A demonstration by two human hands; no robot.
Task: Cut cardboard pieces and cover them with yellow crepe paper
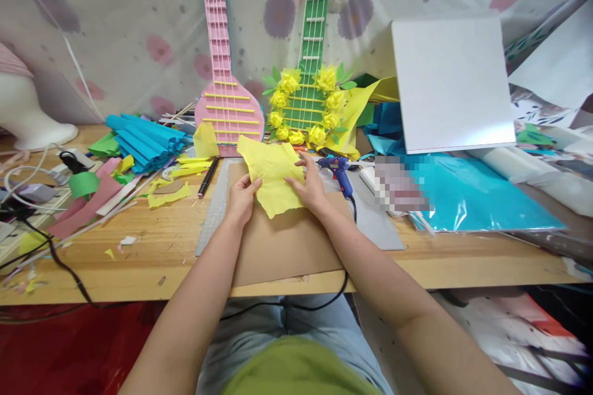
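Yellow paper [277, 174] — ragged-edged, lightly creased — is gripped at opposite sides by 2 hands [241, 199] [311, 185].

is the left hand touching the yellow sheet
Touching: the head view shows the left hand with its thumb over the left edge of the yellow sheet.

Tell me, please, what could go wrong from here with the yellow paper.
The yellow paper has ragged edges; with the left hand pinching one side and the right hand on the other, a hard pull might tear it.
The glue gun lies close beside the right hand, so a nudge could shift it.
Its cord appears to loop past the table edge and might snag.
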